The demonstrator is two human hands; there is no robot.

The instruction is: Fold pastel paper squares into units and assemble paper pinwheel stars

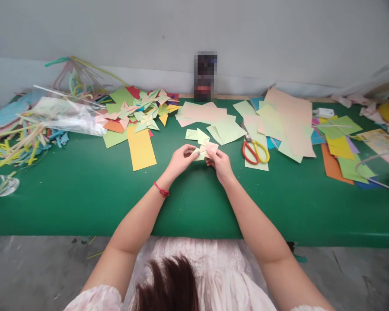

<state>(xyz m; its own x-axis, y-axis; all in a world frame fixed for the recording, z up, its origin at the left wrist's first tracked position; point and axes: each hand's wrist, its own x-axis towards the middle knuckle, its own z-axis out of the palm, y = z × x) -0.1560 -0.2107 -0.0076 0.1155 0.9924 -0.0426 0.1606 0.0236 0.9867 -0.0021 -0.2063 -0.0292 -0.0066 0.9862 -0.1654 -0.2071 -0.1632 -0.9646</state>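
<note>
Soft, even light; tabletop (pixel 311 207) faintly glossy; view's right edge blurred.

Place: a paper-craft workroom, I'd say
Tabletop (pixel 194 207): coloured sheets (pixel 288 116) toward far edge, scissors (pixel 248 138), strips (pixel 24 136) at left
Floor (pixel 35 272): bare grey

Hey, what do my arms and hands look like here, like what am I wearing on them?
Your left hand is ungloved, with a thin red bracelet, knotted or bunched, near the wrist. Your right hand is ungloved too, with nothing visible at its wrist. The left sleeve is short, pale pink and gathered; only a pale sliver of the right sleeve shows.
</note>
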